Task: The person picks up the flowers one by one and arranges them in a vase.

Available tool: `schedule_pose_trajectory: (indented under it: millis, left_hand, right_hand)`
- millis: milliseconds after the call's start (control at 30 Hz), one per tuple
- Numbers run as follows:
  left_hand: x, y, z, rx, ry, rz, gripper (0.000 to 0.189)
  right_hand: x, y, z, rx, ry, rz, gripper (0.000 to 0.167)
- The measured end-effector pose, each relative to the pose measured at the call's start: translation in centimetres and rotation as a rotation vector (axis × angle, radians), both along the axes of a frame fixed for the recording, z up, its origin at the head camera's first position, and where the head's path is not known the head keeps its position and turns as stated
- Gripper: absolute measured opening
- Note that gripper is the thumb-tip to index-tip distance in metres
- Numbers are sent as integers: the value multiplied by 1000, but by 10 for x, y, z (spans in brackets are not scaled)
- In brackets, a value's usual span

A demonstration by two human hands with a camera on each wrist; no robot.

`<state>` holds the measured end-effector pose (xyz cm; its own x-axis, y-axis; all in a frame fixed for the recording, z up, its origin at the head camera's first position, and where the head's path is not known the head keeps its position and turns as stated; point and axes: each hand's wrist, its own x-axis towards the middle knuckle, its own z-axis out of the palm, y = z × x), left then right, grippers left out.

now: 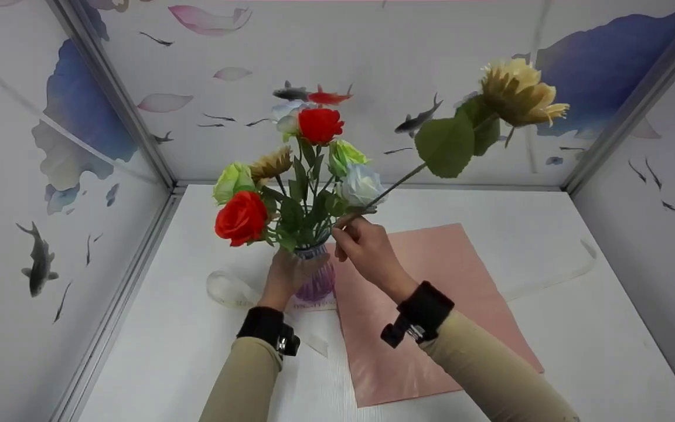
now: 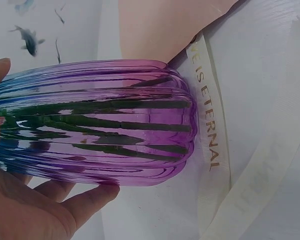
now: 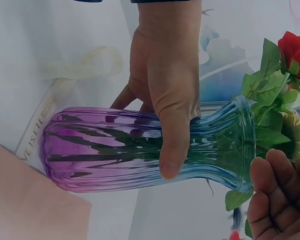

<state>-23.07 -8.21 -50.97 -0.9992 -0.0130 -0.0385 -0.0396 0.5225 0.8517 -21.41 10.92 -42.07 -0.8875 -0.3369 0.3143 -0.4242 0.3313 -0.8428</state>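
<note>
My left hand grips a ribbed glass vase, purple at the base and blue toward its flared mouth. In the right wrist view its thumb lies across the glass. Several stems show through the wall. The vase holds red roses, green roses, a pale blue rose and a brownish-yellow bloom. Beside the vase mouth, my right hand pinches the lower stem of a yellow flower, which slants up to the right with its leaves below the bloom.
Pink wrapping paper lies on the white table, right of the vase. A cream ribbon with gold lettering runs by the vase base, and its far end trails to the right. Printed panels enclose the table.
</note>
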Motion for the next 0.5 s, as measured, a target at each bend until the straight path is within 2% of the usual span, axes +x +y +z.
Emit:
schedule_pose_trajectory:
  millis: [300,500]
  left_hand:
    - [0,-1,-2,25,-16,4,91]
    - [0,-2,-6,10,76,-27,89]
  right_hand:
    - [0,-11,5,109,-40,3,23]
    - [-1,-16,6,148,-79,9,23]
